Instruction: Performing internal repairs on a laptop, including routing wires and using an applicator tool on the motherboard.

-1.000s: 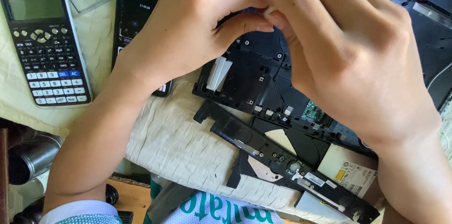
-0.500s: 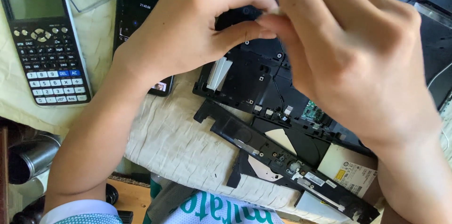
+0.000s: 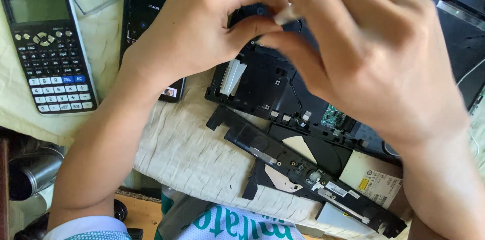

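Hands pinched together, left hand (image 3: 202, 33) and right hand (image 3: 374, 63) grip small black fan (image 3: 262, 15), above laptop chassis (image 3: 273, 86).

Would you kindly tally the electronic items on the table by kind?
Calculator: 1
Phone: 1
Opened laptop base: 1
Detached black plastic strip: 1
Small white piece in both hands' grip: 1
Total: 5

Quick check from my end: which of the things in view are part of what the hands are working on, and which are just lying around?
In hand:
- left hand and right hand, pinching a small white piece
- opened black device chassis under them
- detached black frame strip

Lying about:
- calculator
- phone
- metal cylinder
- cream cloth
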